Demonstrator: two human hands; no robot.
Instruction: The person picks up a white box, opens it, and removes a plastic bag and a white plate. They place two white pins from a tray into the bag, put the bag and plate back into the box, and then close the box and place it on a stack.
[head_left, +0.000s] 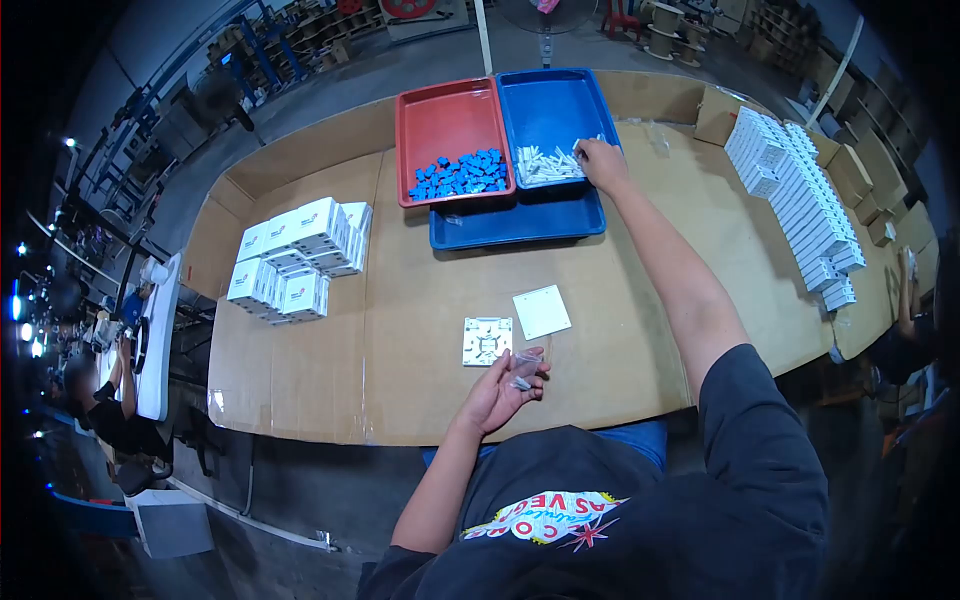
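My left hand (505, 388) is near the table's front edge and holds a small clear plastic bag (524, 366) between its fingers. Just beyond it lie a white square switch plate, back side up (487, 341), and a white square cover (541, 311). My right hand (601, 160) reaches far forward into the blue tray (552, 102), fingers on a heap of small white parts (548, 165). Whether it grips one I cannot tell. Beside that, a red tray (447, 118) holds several small blue parts (461, 174).
A second blue tray (515, 222) lies under the two trays. Stacked white boxes (296, 258) stand at the left, and long rows of white boxes (805, 200) run along the right. Cardboard (400, 300) covers the table. Another person (105, 395) sits at the far left.
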